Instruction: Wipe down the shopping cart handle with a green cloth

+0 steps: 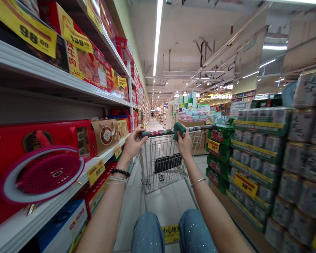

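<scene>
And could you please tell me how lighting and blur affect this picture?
Head view, top: the ceiling strip light burns out to white; head view, right edge: stacked cans look smeared and stretched; head view, middle: left hand and right hand look clearer.

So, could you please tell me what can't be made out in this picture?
In the head view:
Handle: a stretch hidden by the cloth and right hand.
Floor sign: partly covered by the knees.
Cans: cut off by the right edge.
Far aisle goods: too small to identify.

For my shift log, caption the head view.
Left hand holding one end of a cart handle, right hand holding a green cloth against it.
</scene>
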